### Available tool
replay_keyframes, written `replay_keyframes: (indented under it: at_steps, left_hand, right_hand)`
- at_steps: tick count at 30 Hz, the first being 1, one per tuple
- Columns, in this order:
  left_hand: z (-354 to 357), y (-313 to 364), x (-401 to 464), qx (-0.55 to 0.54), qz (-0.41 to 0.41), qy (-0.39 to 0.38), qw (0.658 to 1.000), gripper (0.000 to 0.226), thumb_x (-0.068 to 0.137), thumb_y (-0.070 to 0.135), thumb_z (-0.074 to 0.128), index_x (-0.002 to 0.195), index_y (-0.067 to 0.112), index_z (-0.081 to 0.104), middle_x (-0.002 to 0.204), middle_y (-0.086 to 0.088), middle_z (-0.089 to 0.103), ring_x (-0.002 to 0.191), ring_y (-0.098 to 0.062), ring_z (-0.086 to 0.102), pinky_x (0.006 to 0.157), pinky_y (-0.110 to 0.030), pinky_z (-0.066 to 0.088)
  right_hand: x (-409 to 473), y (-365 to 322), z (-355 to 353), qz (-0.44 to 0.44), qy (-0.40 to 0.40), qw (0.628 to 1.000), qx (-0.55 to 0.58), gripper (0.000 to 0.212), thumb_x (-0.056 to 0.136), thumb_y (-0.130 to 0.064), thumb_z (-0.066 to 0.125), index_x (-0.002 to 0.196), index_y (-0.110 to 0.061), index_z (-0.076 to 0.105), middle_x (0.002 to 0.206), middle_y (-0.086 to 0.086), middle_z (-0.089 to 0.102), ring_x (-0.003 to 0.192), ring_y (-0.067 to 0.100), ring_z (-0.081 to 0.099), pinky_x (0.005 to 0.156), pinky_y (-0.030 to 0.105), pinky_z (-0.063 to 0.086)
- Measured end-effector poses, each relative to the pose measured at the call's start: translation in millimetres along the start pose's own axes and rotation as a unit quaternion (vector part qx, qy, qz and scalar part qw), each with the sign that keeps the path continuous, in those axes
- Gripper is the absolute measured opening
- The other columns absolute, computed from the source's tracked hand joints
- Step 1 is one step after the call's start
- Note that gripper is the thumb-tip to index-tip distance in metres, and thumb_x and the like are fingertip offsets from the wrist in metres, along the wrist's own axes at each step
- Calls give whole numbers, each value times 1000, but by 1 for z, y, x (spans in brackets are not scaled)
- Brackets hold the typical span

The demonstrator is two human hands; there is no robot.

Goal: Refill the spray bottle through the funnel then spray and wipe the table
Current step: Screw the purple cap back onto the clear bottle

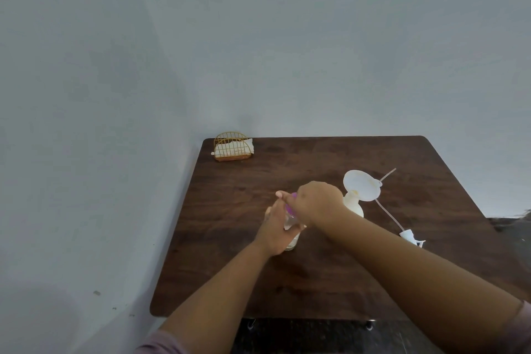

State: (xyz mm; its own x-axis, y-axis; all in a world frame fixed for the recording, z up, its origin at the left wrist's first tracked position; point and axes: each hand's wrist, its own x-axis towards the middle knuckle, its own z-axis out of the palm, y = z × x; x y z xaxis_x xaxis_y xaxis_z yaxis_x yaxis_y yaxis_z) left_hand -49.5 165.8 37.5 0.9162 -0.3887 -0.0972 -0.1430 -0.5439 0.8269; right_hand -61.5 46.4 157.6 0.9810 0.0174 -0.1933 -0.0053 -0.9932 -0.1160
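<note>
Left hand (274, 227): wrapped around clear bottle (291, 234).
Right hand (317, 201): closed over its purple cap (290, 204).
Funnel (362, 185): seated in spray bottle (354, 205), 2 o'clock on counter (230, 267).
Sprayer head (411, 237): 3 o'clock.

Lighting: dim, even, bluish; no glare is seen. Soft shadows are cast on the table (287, 282) beneath both forearms. Focus: slightly soft throughout. Edges: bent by wide-angle distortion.

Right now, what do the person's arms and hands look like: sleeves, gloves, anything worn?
Both hands are bare: no gloves, rings or watch show on the left hand or the right hand. The forearms are uncovered, with mauve-pink sleeves pushed up toward the elbows, visible only at the bottom edge of the picture.
</note>
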Motion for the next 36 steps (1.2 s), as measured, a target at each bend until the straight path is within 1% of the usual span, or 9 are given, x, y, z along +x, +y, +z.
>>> replay_keyframes:
  at_steps: [3,5,7,16,20,23,25,28,36]
  left_hand:
    - [-7,-1,1,-29,8,15,999,62,79,45,68,135,37,43,128,15,55,122,-10,50,103,-42,45]
    - [-8,-3,0,-26,13,20,999,61,77,47,67,132,34,46,127,13,55,121,-12,51,102,-45,47]
    - [-5,-9,-1,-24,10,23,999,55,76,49,65,127,33,50,125,12,54,119,-13,52,100,-46,48]
    - [1,0,-1,-50,-6,6,999,53,77,51,64,126,35,49,124,8,57,119,-21,54,101,-50,47]
    - [-7,-1,-2,-27,-9,9,1000,69,78,34,73,139,22,42,140,-3,50,127,-21,50,107,-40,42]
    - [-15,0,0,-48,13,-15,999,51,72,37,74,116,37,48,117,4,61,104,-11,61,86,-31,52]
    - [-15,1,1,-43,13,-11,999,45,73,33,74,110,37,49,104,7,60,98,-15,62,87,-33,53]
    - [-5,-1,1,-38,34,5,999,37,73,40,70,102,50,49,78,8,51,83,-27,60,89,-48,53]
    - [2,-2,-1,-40,7,67,997,48,74,42,65,118,36,49,112,6,62,110,-14,59,95,-44,51]
  right_hand:
    - [0,9,-4,-21,5,1000,-4,54,94,-60,35,78,-14,58,79,0,57,77,17,57,62,26,40]
    - [3,14,3,-108,30,994,-2,42,95,-52,42,114,-15,51,105,4,53,96,22,57,74,30,47]
    - [2,13,15,-183,24,983,3,40,98,-45,37,124,-16,43,106,4,49,95,23,57,71,30,43]
    - [9,-7,36,-10,106,994,-36,32,99,-44,30,99,-14,40,57,-3,44,49,13,43,42,25,27]
    - [13,-6,35,-86,90,992,-26,30,97,-43,34,98,-15,43,72,-1,51,65,16,52,50,26,33]
    - [18,2,28,-200,103,972,-71,35,97,-43,32,105,-13,48,99,5,53,89,24,54,62,33,41]
    - [19,10,27,-244,75,963,-81,34,97,-44,30,102,-14,45,95,5,56,85,25,57,64,35,45]
    - [20,19,30,-232,72,965,-95,33,97,-44,28,99,-14,42,88,7,60,74,27,61,61,36,47]
    - [22,-5,35,-133,84,983,-94,30,100,-37,25,90,-13,39,80,6,53,65,25,54,54,33,36]
